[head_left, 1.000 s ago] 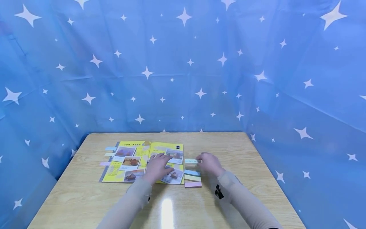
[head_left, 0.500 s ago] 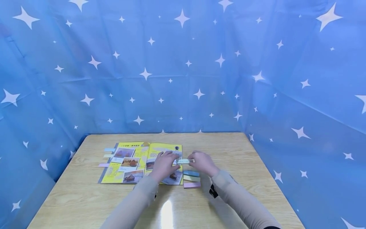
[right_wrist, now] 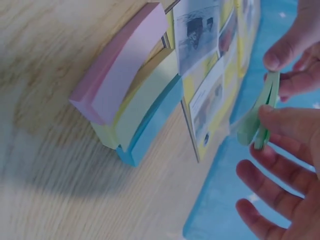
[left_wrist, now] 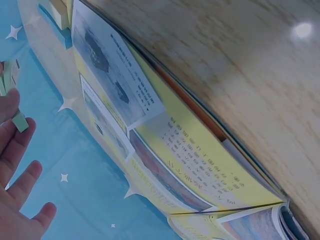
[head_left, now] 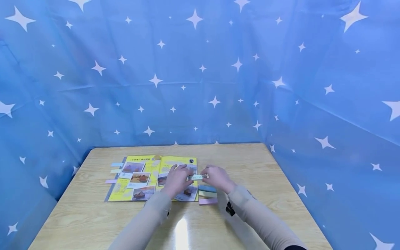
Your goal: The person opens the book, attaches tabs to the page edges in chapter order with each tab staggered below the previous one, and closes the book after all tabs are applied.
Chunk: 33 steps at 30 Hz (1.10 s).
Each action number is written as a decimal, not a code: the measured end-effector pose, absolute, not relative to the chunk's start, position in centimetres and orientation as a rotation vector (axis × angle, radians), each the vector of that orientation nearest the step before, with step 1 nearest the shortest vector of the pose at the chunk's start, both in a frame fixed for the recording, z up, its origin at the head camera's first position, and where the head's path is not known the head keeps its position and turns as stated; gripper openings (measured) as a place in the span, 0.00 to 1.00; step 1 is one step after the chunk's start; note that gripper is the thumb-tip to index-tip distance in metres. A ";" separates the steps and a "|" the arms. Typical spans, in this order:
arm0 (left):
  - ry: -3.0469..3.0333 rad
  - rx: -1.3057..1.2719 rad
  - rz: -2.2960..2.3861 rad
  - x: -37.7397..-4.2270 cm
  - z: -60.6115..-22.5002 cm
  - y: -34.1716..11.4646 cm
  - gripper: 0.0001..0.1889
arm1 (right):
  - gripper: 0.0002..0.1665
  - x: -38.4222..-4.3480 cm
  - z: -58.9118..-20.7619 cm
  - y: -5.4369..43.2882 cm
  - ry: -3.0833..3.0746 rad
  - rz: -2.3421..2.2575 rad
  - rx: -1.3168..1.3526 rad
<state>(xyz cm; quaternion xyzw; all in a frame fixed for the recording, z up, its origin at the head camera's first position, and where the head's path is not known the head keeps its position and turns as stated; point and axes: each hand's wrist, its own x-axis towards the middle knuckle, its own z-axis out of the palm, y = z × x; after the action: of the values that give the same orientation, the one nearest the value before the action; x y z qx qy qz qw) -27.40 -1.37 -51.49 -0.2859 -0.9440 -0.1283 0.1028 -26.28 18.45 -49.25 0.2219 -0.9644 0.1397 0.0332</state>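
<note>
Both hands pinch a small pad of pale green sticky index tabs (head_left: 197, 177), raised over the right page's outer edge. My left hand (head_left: 178, 181) grips its left end between thumb and fingers, the other fingers spread. At the opposite end, my right hand (head_left: 218, 178) pinches it with the thumb (right_wrist: 280, 120) on top. In the right wrist view, the green pad (right_wrist: 257, 112) is bent and its leaves part toward my right hand. Beneath my left hand lies an open yellow picture book (head_left: 151, 163); that hand and forearm cover some of its right page.
Blue (head_left: 207, 189), pale yellow (head_left: 207, 194) and pink (head_left: 208, 201) tab pads lie in a row beside the book's right edge. Blue, pale and pink tabs (head_left: 110, 181) stick out from its left edge. A blue star-patterned curtain (head_left: 175, 114) stands behind the wooden table (head_left: 93, 222).
My right hand has brought the green pad left from the table beside the book. My left hand has moved right from the page and taken hold of the pad's other end.
</note>
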 end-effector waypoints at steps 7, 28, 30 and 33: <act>-2.809 -0.846 -0.352 -27.6 -51.4 -1.3 0.14 | 0.17 -26.5 -49.4 19.0 -3.006 0.511 0.677; -2.777 -0.836 -0.416 -26.9 -51.3 -1.8 0.11 | 0.08 -26.4 -49.2 18.8 -2.943 0.753 0.653; -2.789 -0.829 -0.418 -26.9 -51.4 -1.7 0.11 | 0.08 -26.4 -49.2 18.8 -2.930 0.780 0.643; -2.798 -0.820 -0.423 -26.9 -51.6 -1.7 0.12 | 0.08 -26.4 -49.3 18.7 -2.924 0.805 0.629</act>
<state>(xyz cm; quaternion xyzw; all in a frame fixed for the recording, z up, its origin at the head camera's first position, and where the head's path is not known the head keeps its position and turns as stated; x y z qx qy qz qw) -26.88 -1.66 -51.64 -0.2768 -0.9452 -0.1429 0.0975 -26.41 18.74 -49.26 0.2029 -0.9439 0.2598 0.0222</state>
